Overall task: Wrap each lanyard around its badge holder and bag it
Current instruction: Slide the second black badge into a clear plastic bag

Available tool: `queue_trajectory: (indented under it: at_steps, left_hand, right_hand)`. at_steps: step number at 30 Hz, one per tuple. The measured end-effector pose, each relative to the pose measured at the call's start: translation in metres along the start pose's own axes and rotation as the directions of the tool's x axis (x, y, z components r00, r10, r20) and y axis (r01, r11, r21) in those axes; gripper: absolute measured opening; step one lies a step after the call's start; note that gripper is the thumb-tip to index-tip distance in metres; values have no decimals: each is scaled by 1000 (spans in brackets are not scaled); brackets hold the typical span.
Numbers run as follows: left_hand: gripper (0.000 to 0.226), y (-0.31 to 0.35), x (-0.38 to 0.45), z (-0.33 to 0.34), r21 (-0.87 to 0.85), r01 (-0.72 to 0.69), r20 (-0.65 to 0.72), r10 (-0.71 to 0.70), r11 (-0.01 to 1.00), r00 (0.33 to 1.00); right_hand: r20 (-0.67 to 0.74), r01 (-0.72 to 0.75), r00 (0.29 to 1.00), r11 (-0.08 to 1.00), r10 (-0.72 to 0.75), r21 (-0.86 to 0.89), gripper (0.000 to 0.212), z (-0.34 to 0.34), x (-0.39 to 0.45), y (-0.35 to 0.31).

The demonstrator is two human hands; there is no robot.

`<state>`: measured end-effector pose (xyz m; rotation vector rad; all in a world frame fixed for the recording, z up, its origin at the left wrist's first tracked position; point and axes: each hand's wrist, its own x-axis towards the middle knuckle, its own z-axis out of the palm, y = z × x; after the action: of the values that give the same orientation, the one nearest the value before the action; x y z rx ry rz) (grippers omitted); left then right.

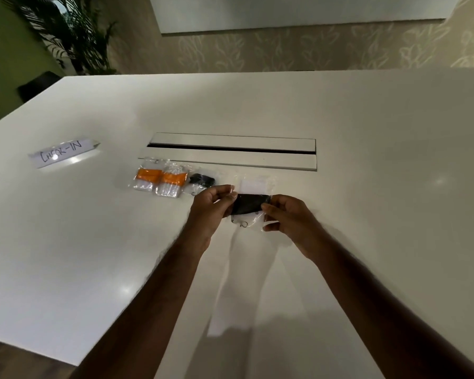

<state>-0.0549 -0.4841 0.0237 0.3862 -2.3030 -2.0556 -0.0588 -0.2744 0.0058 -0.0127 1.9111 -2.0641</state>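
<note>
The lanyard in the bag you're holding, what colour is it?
Black lanyard, seen in the head view.

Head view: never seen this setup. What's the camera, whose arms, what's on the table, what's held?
There is no robot. One wide-angle camera worn on a person's head looks forward and down, so the two bare arms are that person's own. The left hand and right hand pinch the sides of a clear plastic bag with a black wrapped lanyard bundle inside, just above the white table. Further left lie two bagged orange lanyard bundles and one bagged black bundle. A white folded paper sign reading CHECK-IN stands far left, and a long slotted cable hatch sits behind.
</note>
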Motion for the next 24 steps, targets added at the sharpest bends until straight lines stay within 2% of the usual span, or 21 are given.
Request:
queue_trajectory:
  at_steps: [6, 14, 20, 24]
  left_hand:
    - [36, -3, 41, -28, 166, -58, 39, 52, 984, 998]
    - [38, -5, 90, -35, 376, -113, -3, 123, 920, 992]
    - [41, -8, 102, -34, 529, -174, -3, 207, 830, 978]
    - [43, -15, 106, -32, 559, -216, 33, 239, 800, 970]
  right_hand:
    - [-42, -40, 998, 999, 40, 2, 19, 29, 39, 7]
    - [-218, -24, 976, 999, 17, -32, 39, 49, 76, 7]
    - [-230, -57, 973, 969, 0, -241, 39, 49, 92, 13]
    - [-243, -61, 970, 949, -17, -309, 40, 49, 99, 17]
